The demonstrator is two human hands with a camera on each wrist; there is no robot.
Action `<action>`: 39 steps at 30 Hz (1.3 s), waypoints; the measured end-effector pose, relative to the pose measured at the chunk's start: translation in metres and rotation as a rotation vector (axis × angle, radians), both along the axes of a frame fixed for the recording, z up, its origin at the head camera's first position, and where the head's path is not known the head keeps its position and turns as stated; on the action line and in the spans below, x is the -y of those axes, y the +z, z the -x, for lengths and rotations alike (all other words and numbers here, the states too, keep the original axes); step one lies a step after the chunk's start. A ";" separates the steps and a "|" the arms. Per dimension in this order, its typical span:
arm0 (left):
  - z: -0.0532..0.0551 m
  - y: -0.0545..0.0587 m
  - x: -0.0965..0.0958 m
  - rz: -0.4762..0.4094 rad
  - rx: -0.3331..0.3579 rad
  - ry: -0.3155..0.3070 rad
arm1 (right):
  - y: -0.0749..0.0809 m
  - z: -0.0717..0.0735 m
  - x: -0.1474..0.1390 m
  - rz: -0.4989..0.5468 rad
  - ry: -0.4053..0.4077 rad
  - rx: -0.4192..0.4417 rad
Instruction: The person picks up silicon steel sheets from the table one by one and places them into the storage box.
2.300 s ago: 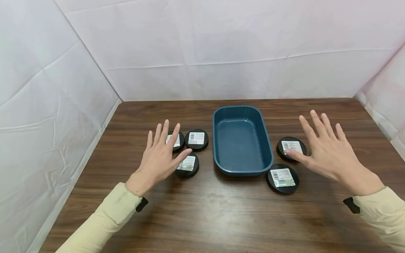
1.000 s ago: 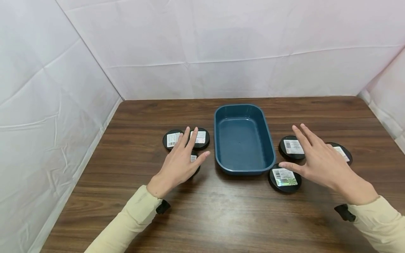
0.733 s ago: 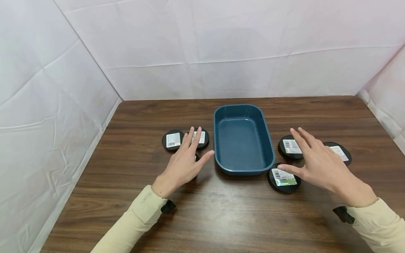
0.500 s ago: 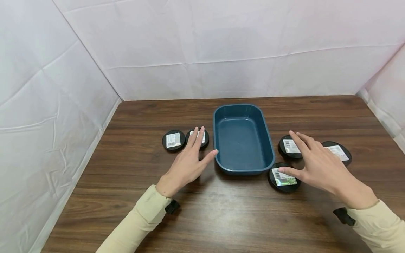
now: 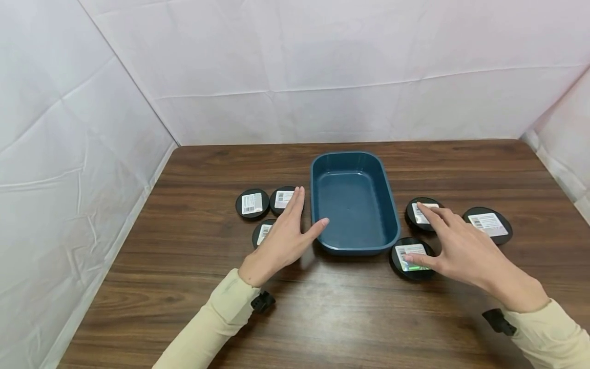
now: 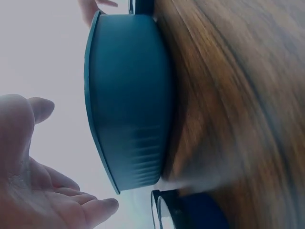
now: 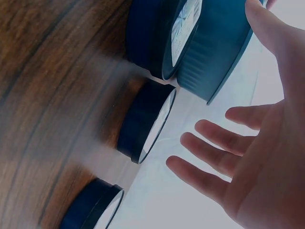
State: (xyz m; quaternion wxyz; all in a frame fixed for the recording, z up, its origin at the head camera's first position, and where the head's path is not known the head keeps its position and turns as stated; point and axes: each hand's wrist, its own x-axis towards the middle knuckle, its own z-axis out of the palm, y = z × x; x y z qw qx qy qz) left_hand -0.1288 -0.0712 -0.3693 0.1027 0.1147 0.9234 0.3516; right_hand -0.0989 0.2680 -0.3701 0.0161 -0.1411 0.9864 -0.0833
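Observation:
My left hand (image 5: 280, 241) hovers by the near left side of a blue rectangular tub (image 5: 355, 251), fingers straight and thumb spread over its rim. Beneath and left of it lie round black tins with white labels: a far-left tin (image 5: 252, 204), one by the fingertips (image 5: 281, 197), and a nearer tin (image 5: 260, 234), partly covered. My right hand (image 5: 470, 251), fingers apart and holding nothing, is above the right-hand group: a front tin (image 5: 412, 269), a back tin (image 5: 417, 218) and an outer tin (image 5: 490, 225). In the right wrist view, that hand (image 7: 252, 162) is raised off the tins.
The tub is bare inside and stands mid-table on the dark wooden table (image 5: 322, 318). White cloth walls (image 5: 341, 72) rise behind the table's back edge and along both sides. Small black wrist cameras (image 5: 262, 302) sit at the cuffs.
My left hand has moved right from over the left tins to the tub's side, its fingers drawing together. My right hand has shifted slightly nearer and lower, its fingers more bent.

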 end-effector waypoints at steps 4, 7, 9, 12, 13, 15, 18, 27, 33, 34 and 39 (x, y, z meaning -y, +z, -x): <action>0.001 -0.003 -0.002 -0.025 0.012 -0.007 | -0.002 -0.001 0.000 -0.003 0.003 0.020; 0.000 -0.005 -0.004 -0.048 0.015 -0.017 | -0.003 -0.003 0.000 -0.001 0.012 0.022; -0.001 -0.006 -0.005 -0.064 0.016 -0.027 | -0.005 -0.004 -0.001 0.004 0.024 0.011; -0.001 -0.007 -0.005 -0.082 0.024 -0.038 | -0.006 -0.006 -0.001 0.008 0.044 -0.003; -0.002 -0.007 -0.006 -0.086 0.026 -0.043 | -0.007 -0.006 -0.001 0.008 0.048 -0.007; -0.002 -0.008 -0.006 -0.094 0.041 -0.049 | -0.007 -0.006 -0.002 0.007 0.060 -0.009; -0.003 -0.009 -0.007 -0.104 0.066 -0.055 | -0.009 -0.007 -0.002 0.003 0.074 -0.003; -0.005 -0.015 -0.009 -0.145 0.101 -0.095 | -0.010 -0.008 -0.005 0.003 0.123 0.025; -0.005 -0.018 -0.009 -0.176 0.108 -0.128 | -0.011 -0.006 -0.007 0.013 0.151 0.041; -0.005 -0.018 -0.009 -0.175 0.112 -0.130 | -0.011 -0.006 -0.006 0.016 0.156 0.042; -0.005 -0.020 -0.009 -0.179 0.118 -0.135 | -0.012 -0.003 -0.006 0.019 0.183 0.055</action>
